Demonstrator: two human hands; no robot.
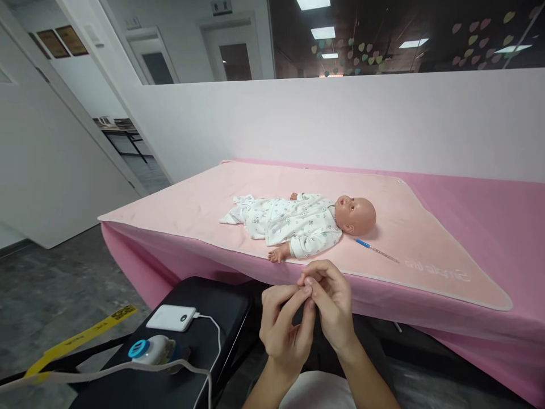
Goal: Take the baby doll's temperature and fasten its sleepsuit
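Observation:
In front of the table's near edge, my left hand (286, 329) and my right hand (333, 304) meet at the fingertips. The fingers of both are bent and pinched together; anything between them is hidden or too small to name. Beyond them a baby doll (293, 221) in white patterned clothes lies on its back, its bald head to the right. Beside the head, on the pink mat (196, 207), rests a thermometer (377, 250) with a blue end and a thin clear stem. Neither hand touches the doll or the thermometer.
Left of my hands, a black chair (204, 301) holds a white power bank (171, 317) with a cable plugged in, and a bottle with a blue cap (139, 348). A pink cloth (502, 227) covers the table. A white wall (340, 125) stands behind it.

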